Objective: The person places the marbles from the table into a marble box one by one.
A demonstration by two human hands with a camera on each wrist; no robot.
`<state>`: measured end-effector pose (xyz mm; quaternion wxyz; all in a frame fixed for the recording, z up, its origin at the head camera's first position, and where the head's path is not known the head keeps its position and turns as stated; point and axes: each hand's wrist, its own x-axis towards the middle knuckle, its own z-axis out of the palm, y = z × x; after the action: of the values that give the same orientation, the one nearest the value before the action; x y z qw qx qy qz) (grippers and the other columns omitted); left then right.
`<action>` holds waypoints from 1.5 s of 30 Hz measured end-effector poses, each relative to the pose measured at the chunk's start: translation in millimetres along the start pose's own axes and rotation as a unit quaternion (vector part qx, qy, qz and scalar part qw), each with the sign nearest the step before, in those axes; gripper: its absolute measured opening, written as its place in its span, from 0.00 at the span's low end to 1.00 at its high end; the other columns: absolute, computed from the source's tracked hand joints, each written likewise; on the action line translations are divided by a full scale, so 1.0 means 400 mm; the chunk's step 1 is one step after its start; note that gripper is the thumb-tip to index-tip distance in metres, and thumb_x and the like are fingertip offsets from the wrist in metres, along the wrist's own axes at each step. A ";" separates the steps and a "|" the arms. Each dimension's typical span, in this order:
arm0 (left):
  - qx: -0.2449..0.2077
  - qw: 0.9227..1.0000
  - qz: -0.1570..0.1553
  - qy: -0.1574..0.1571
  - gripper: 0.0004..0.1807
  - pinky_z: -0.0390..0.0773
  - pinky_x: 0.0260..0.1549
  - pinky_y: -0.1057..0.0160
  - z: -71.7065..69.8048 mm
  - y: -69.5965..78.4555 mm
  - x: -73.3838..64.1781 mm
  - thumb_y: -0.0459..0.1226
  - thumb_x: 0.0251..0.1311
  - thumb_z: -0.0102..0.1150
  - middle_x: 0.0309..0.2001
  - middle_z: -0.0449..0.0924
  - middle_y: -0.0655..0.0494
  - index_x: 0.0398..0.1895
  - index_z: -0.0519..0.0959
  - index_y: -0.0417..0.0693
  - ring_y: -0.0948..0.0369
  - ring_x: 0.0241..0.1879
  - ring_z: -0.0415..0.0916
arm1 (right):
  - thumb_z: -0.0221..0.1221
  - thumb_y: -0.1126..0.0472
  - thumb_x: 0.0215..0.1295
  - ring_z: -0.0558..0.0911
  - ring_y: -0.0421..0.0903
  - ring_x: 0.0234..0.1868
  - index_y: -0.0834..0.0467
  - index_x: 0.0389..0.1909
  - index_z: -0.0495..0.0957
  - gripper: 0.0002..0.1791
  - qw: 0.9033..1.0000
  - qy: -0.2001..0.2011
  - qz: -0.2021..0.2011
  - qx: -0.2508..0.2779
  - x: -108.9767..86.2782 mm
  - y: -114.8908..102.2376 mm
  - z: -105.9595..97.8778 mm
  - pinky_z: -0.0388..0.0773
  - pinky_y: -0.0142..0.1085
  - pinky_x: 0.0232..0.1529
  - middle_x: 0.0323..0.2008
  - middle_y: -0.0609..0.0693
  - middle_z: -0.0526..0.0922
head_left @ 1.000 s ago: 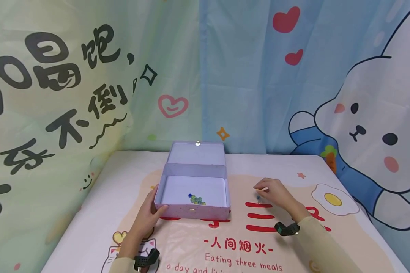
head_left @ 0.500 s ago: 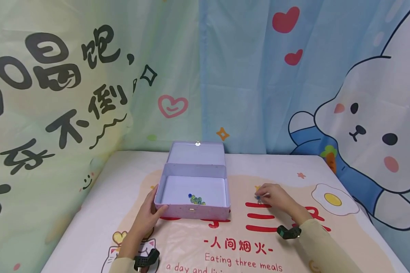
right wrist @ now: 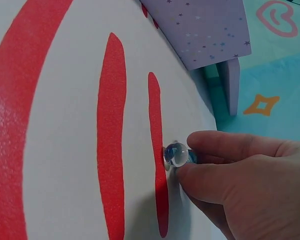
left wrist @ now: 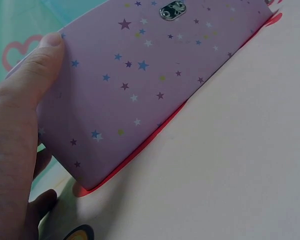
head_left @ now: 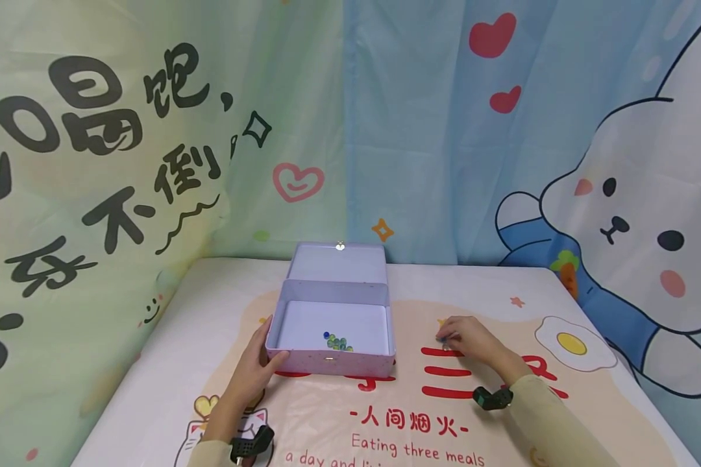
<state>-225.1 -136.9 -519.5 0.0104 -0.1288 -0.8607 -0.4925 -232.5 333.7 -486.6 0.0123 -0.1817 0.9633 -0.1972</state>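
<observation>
A lilac tin box (head_left: pixel 362 364) with printed stars stands with its lid (head_left: pixel 337 264) raised at the back. Several blue and green marbles (head_left: pixel 339 343) lie inside, near the front wall. My left hand (head_left: pixel 251 366) grips the box's front left corner, thumb on the front rim and the other fingers along the side. To the right of the box, my right hand (head_left: pixel 472 338) is low over the tablecloth. In the right wrist view, its thumb and forefinger pinch a blue marble (right wrist: pixel 192 157), largely hidden, while a clear marble (right wrist: pixel 176 154) sits just in front of the fingertips.
The table bears a printed cloth (head_left: pixel 409 447) with red strokes, lettering and a fried egg picture (head_left: pixel 572 342). Behind it hangs a curtain (head_left: pixel 403 130) with hearts and a rabbit. A dark wrist camera (head_left: pixel 492 398) is strapped to the right wrist.
My right hand has come down slightly and closed its fingertips in on the marbles on the cloth. My left hand and the box have stayed put.
</observation>
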 end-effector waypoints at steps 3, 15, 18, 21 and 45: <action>-0.003 1.000 0.001 0.001 0.46 0.59 0.65 0.44 0.000 0.000 0.000 0.54 0.58 0.60 0.75 0.49 0.55 0.75 0.45 0.66 0.47 0.73 0.51 | 0.64 0.72 0.53 0.79 0.44 0.39 0.56 0.35 0.86 0.11 1.000 0.001 0.000 -0.001 0.000 0.001 0.001 0.81 0.43 0.47 0.37 0.47 0.83; -0.005 1.000 0.003 0.001 0.46 0.57 0.65 0.43 0.000 0.000 0.000 0.54 0.58 0.60 0.75 0.48 0.54 0.75 0.45 0.66 0.47 0.73 0.50 | 0.65 0.69 0.54 0.78 0.44 0.40 0.56 0.36 0.86 0.09 0.999 -0.021 0.032 -0.002 0.006 -0.010 -0.009 0.81 0.43 0.48 0.38 0.47 0.82; -0.007 1.000 0.006 0.001 0.46 0.57 0.65 0.43 0.000 0.000 0.002 0.54 0.58 0.60 0.75 0.48 0.55 0.75 0.45 0.69 0.47 0.73 0.50 | 0.66 0.69 0.54 0.78 0.44 0.39 0.56 0.37 0.86 0.09 0.999 -0.026 0.035 -0.006 0.006 -0.013 -0.013 0.81 0.42 0.47 0.38 0.48 0.82; -0.005 1.000 0.004 0.001 0.46 0.57 0.66 0.44 0.000 -0.001 0.002 0.54 0.58 0.59 0.75 0.48 0.55 0.75 0.45 0.70 0.48 0.73 0.50 | 0.66 0.68 0.54 0.78 0.45 0.39 0.56 0.37 0.86 0.09 0.999 -0.027 0.042 -0.006 0.008 -0.015 -0.013 0.81 0.42 0.47 0.38 0.48 0.82; 0.007 1.000 -0.007 0.003 0.46 0.57 0.66 0.42 0.000 0.003 0.000 0.57 0.57 0.59 0.75 0.48 0.55 0.75 0.45 0.68 0.47 0.73 0.49 | 0.66 0.66 0.56 0.80 0.45 0.41 0.56 0.40 0.85 0.10 0.998 -0.016 0.064 0.011 0.020 -0.038 -0.021 0.82 0.40 0.46 0.38 0.48 0.83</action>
<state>-224.7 -136.2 -518.8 0.0102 -0.1208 -0.8649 -0.4871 -235.3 321.0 -472.6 0.0422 -0.1226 0.9703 -0.2040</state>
